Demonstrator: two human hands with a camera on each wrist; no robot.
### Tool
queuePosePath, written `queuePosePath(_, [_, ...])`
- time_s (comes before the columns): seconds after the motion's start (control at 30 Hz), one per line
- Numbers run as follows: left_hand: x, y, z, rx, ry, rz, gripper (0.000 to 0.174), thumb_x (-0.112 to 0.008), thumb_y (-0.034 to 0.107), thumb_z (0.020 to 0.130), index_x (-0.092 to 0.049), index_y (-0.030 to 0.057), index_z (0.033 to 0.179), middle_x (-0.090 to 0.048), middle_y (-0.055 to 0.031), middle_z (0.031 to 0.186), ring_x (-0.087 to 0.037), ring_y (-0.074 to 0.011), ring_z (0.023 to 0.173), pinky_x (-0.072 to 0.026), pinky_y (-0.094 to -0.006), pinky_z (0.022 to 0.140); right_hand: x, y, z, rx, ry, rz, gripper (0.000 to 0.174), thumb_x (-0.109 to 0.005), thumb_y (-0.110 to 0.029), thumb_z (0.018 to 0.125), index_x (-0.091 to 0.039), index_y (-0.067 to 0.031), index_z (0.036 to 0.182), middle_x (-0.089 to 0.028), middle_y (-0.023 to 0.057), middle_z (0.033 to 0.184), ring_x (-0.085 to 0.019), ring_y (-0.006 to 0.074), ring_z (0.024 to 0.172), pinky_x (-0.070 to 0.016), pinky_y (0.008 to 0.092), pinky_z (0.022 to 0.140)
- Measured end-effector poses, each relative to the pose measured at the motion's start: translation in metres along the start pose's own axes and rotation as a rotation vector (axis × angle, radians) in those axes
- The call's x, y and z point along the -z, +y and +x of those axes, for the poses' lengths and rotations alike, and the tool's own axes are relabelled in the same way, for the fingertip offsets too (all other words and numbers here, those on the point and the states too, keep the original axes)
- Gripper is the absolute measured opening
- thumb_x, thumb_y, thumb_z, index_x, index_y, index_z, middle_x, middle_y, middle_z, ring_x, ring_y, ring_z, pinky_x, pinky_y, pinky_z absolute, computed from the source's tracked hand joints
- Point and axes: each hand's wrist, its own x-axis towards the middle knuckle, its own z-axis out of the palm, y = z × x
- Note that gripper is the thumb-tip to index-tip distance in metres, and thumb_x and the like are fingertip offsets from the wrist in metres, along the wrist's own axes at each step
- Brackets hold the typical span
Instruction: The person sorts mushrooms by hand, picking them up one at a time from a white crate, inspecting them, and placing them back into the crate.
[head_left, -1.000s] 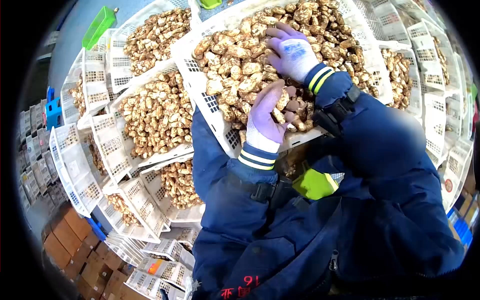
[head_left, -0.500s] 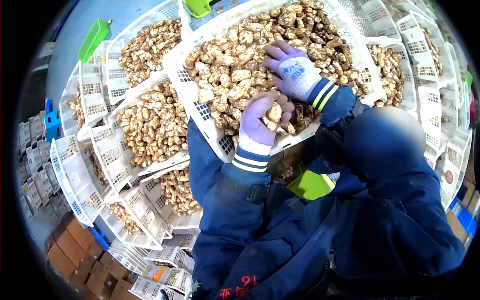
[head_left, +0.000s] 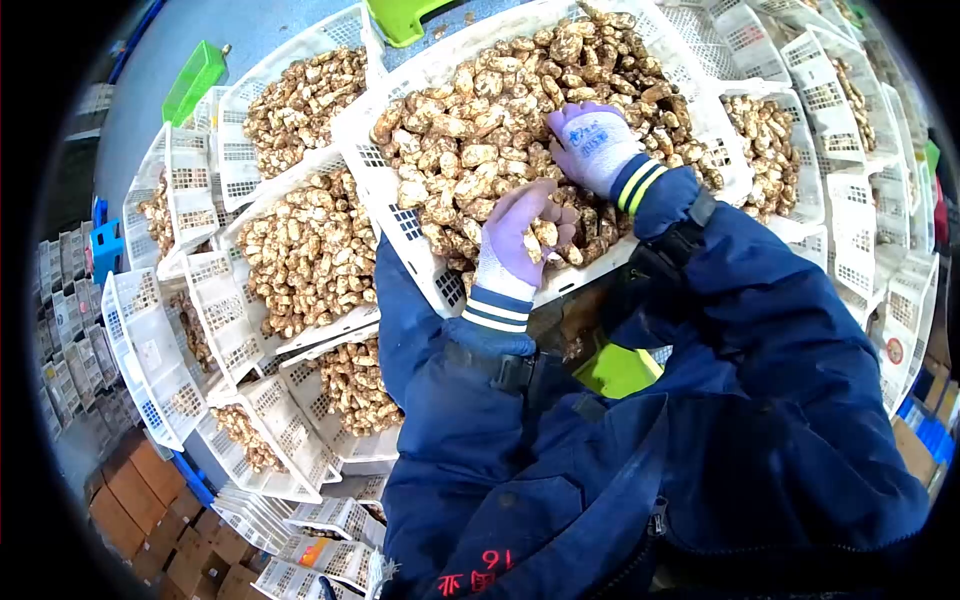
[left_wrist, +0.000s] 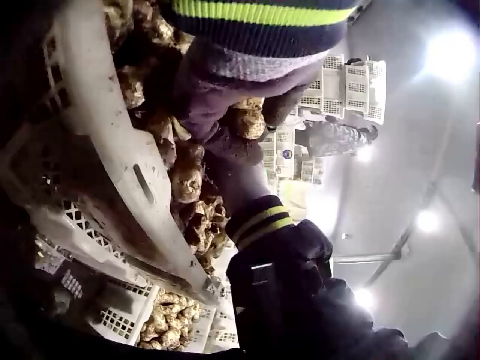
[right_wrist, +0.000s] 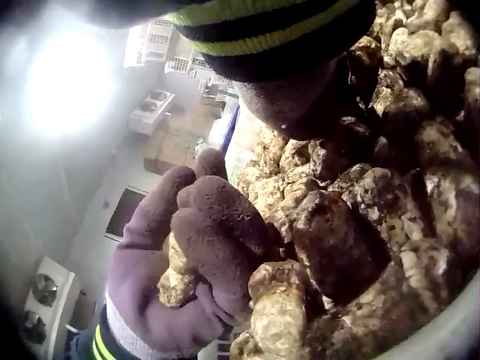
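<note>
Brown-and-cream knobbly pieces [head_left: 480, 155] fill a white perforated crate [head_left: 425, 235]. My gloved left hand [head_left: 515, 240] is at the crate's near edge, palm turned inward, with fingers curled round a small piece [head_left: 543, 234]. That piece [right_wrist: 176, 274] shows between the fingers and palm of the left hand [right_wrist: 184, 259] in the right wrist view. Just up and to the right, my gloved right hand [head_left: 595, 145] reaches down on the heap; its fingertips are largely hidden, and whether it grips a piece is unclear. The hands are close but apart in the head view.
More white crates of similar pieces stand left [head_left: 305, 250] and right [head_left: 765, 150]. A green scoop-like container [head_left: 615, 370] sits below the main crate, near the body. Another green container [head_left: 195, 80] lies at the upper left. Cardboard boxes [head_left: 135, 495] are stacked at the lower left.
The left hand's fingers have curled round a piece, and the hand has shifted slightly left. The right hand's spread fingers have drawn in and point down at the heap.
</note>
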Motion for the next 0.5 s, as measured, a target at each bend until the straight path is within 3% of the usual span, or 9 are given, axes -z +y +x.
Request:
queuePosePath(0.07, [0.002,0.005,0.002,-0.010,-0.019,0.096,0.058,-0.060,-0.018,0.069,-0.053,-0.0039,0.124,-0.063,-0.0094,0.091,-0.066,-0.0188,0.086,-0.0538,-0.0300,0.073,0.000,-0.002,0.001,-0.024,0.037,-0.029,0.029,-0.059,-0.026,0.085,-0.059,-0.0060,0.105,-0.062,0.0145,0.095,-0.060,0.0321,0.093,-0.0472,0.0449,0.081])
queuePosePath(0.1, [0.003,0.003,0.002,0.085,-0.059,0.002,0.051,-0.061,-0.004,0.081,-0.049,-0.0008,0.130,-0.064,-0.0138,0.100,-0.065,-0.0184,0.082,-0.0548,-0.0279,0.067,0.003,0.000,0.002,-0.035,0.048,0.076,0.027,-0.057,-0.025,0.085,-0.061,-0.0062,0.104,-0.064,0.0153,0.096,-0.062,0.0321,0.091,-0.0491,0.0438,0.081])
queuePosePath(0.2, [-0.003,0.004,0.009,0.546,0.150,-0.756,0.050,-0.056,0.025,0.094,-0.042,0.0033,0.136,-0.062,-0.0171,0.108,-0.065,-0.0189,0.079,-0.0555,-0.0268,0.063,0.014,0.016,-0.012,-0.085,0.241,0.519,0.029,-0.061,-0.029,0.084,-0.064,-0.0036,0.098,-0.066,0.0170,0.090,-0.065,0.0324,0.086,-0.0516,0.0411,0.078])
queuePosePath(0.23, [-0.005,0.006,0.012,0.558,0.146,-0.685,0.060,-0.043,0.048,0.097,-0.038,0.0058,0.139,-0.059,-0.0199,0.115,-0.065,-0.0205,0.079,-0.0557,-0.0269,0.062,0.020,0.013,-0.017,-0.048,0.221,0.633,0.030,-0.061,-0.029,0.085,-0.064,-0.0036,0.099,-0.066,0.0169,0.089,-0.066,0.0314,0.084,-0.0519,0.0407,0.077])
queuePosePath(0.33, [-0.005,0.001,0.012,0.474,0.108,-0.777,0.061,-0.048,0.048,0.096,-0.040,0.0043,0.138,-0.059,-0.0153,0.114,-0.065,-0.0207,0.080,-0.0561,-0.0286,0.062,0.062,-0.006,-0.036,0.098,-0.020,0.743,0.032,-0.061,-0.031,0.086,-0.065,-0.0048,0.104,-0.066,0.0170,0.081,-0.066,0.0302,0.077,-0.0527,0.0397,0.073])
queuePosePath(0.4, [-0.006,-0.007,0.007,0.291,0.085,-0.611,0.053,-0.051,0.040,0.096,-0.045,0.0026,0.133,-0.061,-0.0106,0.101,-0.065,-0.0198,0.079,-0.0558,-0.0299,0.064,0.044,0.006,-0.010,0.180,0.419,0.491,0.030,-0.061,-0.029,0.085,-0.065,-0.0056,0.104,-0.067,0.0156,0.087,-0.066,0.0301,0.082,-0.0524,0.0402,0.075])
queuePosePath(0.43, [-0.004,0.002,0.007,0.360,0.081,-0.677,0.049,-0.051,0.037,0.097,-0.047,0.0022,0.132,-0.062,-0.0099,0.098,-0.065,-0.0194,0.080,-0.0557,-0.0300,0.064,0.027,0.017,0.011,0.215,0.507,0.320,0.033,-0.061,-0.027,0.084,-0.063,-0.0089,0.112,-0.066,0.0124,0.105,-0.064,0.0276,0.096,-0.0512,0.0396,0.083])
queuePosePath(0.47, [-0.002,0.007,0.008,0.432,0.075,-0.742,0.046,-0.052,0.033,0.097,-0.048,0.0017,0.130,-0.062,-0.0092,0.095,-0.065,-0.0189,0.080,-0.0556,-0.0302,0.065,0.026,0.015,0.020,0.197,0.411,0.132,0.043,-0.063,-0.014,0.080,-0.057,-0.0131,0.123,-0.058,0.0131,0.125,-0.054,0.0326,0.115,-0.0465,0.0436,0.094])
queuePosePath(0.5, [0.000,0.007,0.009,0.501,0.081,-0.851,0.037,-0.049,0.025,0.099,-0.050,0.0012,0.128,-0.063,-0.0082,0.094,-0.064,-0.0171,0.081,-0.0551,-0.0296,0.065,0.014,0.017,0.031,0.224,0.354,0.027,0.050,-0.064,-0.010,0.078,-0.054,-0.0149,0.127,-0.052,0.0125,0.132,-0.049,0.0327,0.122,-0.0444,0.0438,0.097])
